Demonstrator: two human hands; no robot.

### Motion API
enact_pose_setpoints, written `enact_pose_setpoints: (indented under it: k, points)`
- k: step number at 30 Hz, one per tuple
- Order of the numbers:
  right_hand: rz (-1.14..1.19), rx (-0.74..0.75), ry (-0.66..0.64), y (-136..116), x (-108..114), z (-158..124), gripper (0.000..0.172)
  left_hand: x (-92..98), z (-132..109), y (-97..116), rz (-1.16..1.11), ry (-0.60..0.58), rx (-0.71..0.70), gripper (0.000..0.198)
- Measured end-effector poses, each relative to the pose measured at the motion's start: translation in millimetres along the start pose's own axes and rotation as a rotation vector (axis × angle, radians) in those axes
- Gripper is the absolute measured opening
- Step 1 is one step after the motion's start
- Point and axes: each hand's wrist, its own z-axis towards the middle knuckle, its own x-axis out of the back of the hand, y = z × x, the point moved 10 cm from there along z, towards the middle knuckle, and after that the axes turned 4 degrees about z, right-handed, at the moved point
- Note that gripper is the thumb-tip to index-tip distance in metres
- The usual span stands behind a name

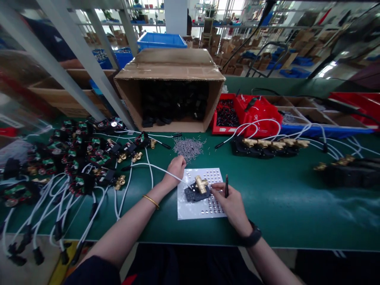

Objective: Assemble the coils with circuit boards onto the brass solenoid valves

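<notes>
A brass valve fitting on a black body (199,187) rests on a white sheet (196,209) dotted with small round stickers. My left hand (175,169) is closed beside it, over the white cable that runs to the valve. My right hand (230,200) touches the right side of the valve with its fingertips and grips a thin black tool (226,186) that stands upright.
A pile of small metal pins (188,146) lies behind the sheet. An open cardboard box (169,93) of black parts stands at the back. Many wired valves (80,158) crowd the left. A red bin (246,114) and more brass valves (273,144) are at the right.
</notes>
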Motion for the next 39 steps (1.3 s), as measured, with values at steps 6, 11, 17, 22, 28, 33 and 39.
enact_pose_setpoints:
  k: [6, 11, 17, 22, 28, 33, 39]
  points:
    - [-0.095, 0.121, 0.135, -13, -8, -37, 0.017, 21.5, -19, -7, -0.26, 0.035, 0.155, 0.022]
    - [-0.072, 0.311, 0.159, -29, -7, -45, 0.014, 25.6, -57, -24, -0.533, -0.022, 0.395, 0.019]
    - [-0.052, 0.306, 0.119, -29, -20, -35, 0.013, 22.8, -135, -41, -0.865, 0.041, 0.669, 0.035]
    - [-0.134, 0.399, 0.034, -41, -35, -36, 0.008, 35.6, -178, -39, -0.611, 0.255, 0.57, 0.018]
    - [-0.22, 0.682, -0.105, -50, -55, -54, 0.015, 47.4, -170, 25, -0.002, 0.311, -0.036, 0.005]
    - [-0.277, 0.774, -0.132, -56, -62, -63, 0.018, 39.3, -165, 41, 0.241, 0.306, -0.231, 0.009]
    - [-0.273, 0.763, -0.164, -57, -64, -64, 0.018, 39.5, -164, 39, 0.277, 0.323, -0.242, 0.008]
